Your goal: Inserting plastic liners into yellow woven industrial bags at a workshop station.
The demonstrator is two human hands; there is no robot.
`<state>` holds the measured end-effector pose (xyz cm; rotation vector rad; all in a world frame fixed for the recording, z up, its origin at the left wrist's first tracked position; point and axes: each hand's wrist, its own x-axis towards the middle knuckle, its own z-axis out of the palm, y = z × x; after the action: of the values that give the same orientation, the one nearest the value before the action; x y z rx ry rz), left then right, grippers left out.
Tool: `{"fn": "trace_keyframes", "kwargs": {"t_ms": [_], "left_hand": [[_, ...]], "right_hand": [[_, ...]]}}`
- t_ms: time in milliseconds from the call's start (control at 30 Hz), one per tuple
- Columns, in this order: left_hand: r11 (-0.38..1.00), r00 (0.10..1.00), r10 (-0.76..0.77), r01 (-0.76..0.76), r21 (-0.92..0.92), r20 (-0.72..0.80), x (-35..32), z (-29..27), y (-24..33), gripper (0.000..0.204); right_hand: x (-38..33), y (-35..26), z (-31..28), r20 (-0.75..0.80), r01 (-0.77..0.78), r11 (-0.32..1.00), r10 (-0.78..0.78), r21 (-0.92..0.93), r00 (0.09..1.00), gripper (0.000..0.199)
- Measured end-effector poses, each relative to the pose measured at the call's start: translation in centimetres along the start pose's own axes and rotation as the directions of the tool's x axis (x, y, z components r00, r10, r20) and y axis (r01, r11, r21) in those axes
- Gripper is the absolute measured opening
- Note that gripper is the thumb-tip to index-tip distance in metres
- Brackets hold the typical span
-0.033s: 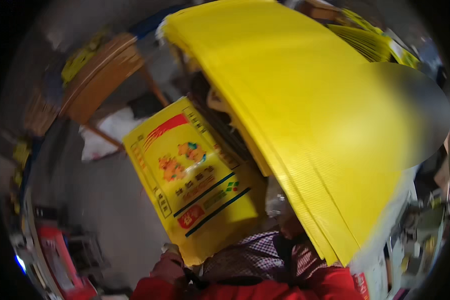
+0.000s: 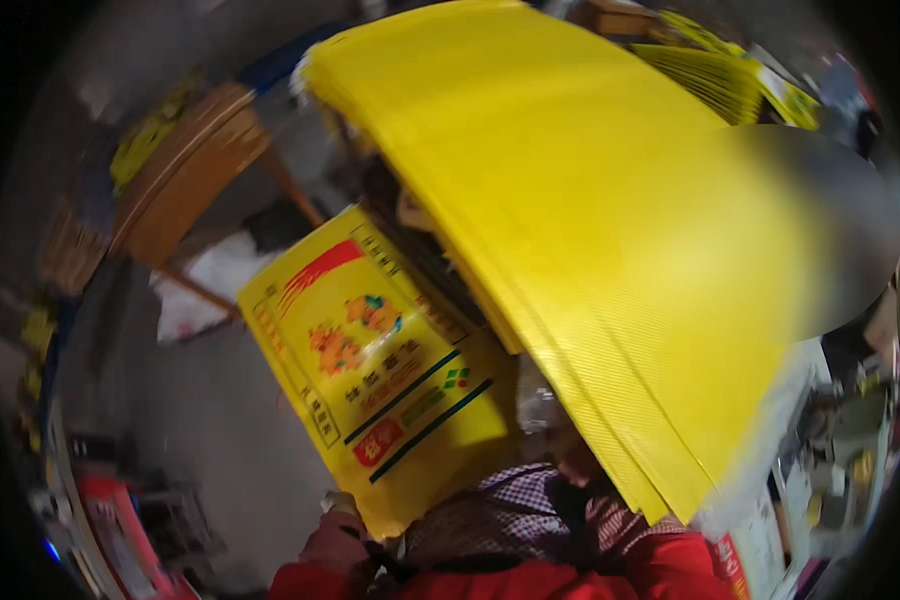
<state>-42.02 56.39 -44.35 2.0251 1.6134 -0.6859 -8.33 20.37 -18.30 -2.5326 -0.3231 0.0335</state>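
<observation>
A flat yellow printed sack with a red band, cartoon figures and blue stripes hangs tilted in front of me. My left hand is closed on its lower left corner, with the thumb along the edge. To the right lies a tall stack of plain yellow woven sacks, its layered edge jutting toward me. My right hand is in shadow beside that edge, close to the printed sack's lower right side. The stack and the shadow hide its fingers, so I cannot tell what it holds.
A wooden stool stands at the far left, with a white bag on the floor beneath. More folded yellow sacks lie at the far right. A red-edged object is at lower left; a cluttered surface is at right.
The whole view has shifted slightly, with the stack and the stool a little further left. The printed sack and both hands keep nearly the same places relative to each other.
</observation>
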Motion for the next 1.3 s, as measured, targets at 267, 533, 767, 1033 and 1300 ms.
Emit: {"fn": "trace_keyframes", "kwargs": {"t_ms": [267,533,767,1033,1300], "left_hand": [[0.491,0.505,0.707,-0.854,-0.169,-0.495,-11.1,-18.4,27.3,0.033],[-0.447,-0.369,0.894,-0.774,-0.448,-0.255,-43.9,-24.4,42.9,0.019],[-0.646,-0.609,0.756,-0.754,0.120,0.239,-56.9,-9.7,47.9,0.035],[0.035,-0.212,0.865,-0.878,-0.478,0.454,-55.7,-9.3,50.9,0.018],[-0.190,-0.532,0.805,-0.650,-0.736,0.262,-56.8,-16.3,51.5,0.017]], "right_hand": [[-10.4,-7.3,-14.2,0.538,0.142,0.782,-0.536,0.607,0.651,0.045],[-13.9,3.3,-24.4,-0.498,0.484,0.175,0.513,0.858,0.699,0.044],[-12.1,10.1,-22.0,-0.326,0.346,0.097,0.631,0.933,0.704,0.056],[-10.4,12.4,-24.5,-0.177,-0.187,0.408,0.703,0.893,0.688,0.042],[-9.1,9.3,-28.2,-0.110,-0.395,0.637,0.604,0.662,0.789,0.028]]}}
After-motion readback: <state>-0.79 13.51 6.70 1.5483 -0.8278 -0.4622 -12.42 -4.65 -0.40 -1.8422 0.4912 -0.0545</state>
